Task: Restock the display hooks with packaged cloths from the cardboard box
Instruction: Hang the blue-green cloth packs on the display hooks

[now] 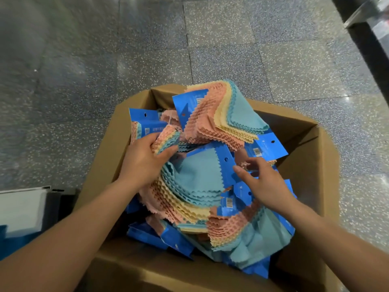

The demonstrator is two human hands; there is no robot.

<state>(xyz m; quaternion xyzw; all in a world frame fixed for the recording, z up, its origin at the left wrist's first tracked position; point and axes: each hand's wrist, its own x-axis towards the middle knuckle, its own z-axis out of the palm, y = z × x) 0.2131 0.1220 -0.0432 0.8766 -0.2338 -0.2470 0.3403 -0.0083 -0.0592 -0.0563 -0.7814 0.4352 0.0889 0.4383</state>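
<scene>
Looking into the cardboard box (303,131), where is the left hand (145,163)?

Over the box's far left side. Its fingers and thumb are curled round 1 pack (166,140), a small fan of pink, yellow and teal cloth edges, pinching it from both sides.

And the right hand (265,182)?

Over the right half of the pile, holding nothing. The fingers are apart and loosely bent, and the thumb tip lies at the edge of a blue header card (226,163) with a punched hang hole. I cannot tell whether it touches the card.

Where are the packaged cloths (195,186)?

All of them are in the box, heaped loosely above its rim. Each is a stack of zigzag-edged cloths in pink, yellow and teal fixed to a blue card. 1 big stack (227,110) rides highest at the far side, tilted, with its card pointing left. Another card with a barcode (266,145) sticks out to the right, just beyond the right hand's fingers.

What surrounds the box?

It stands with its flaps open on a grey speckled tile floor (105,60). A dark fixture (370,39) crosses the upper right corner. White and blue items (19,209) lie at the left edge, beside the left forearm.
</scene>
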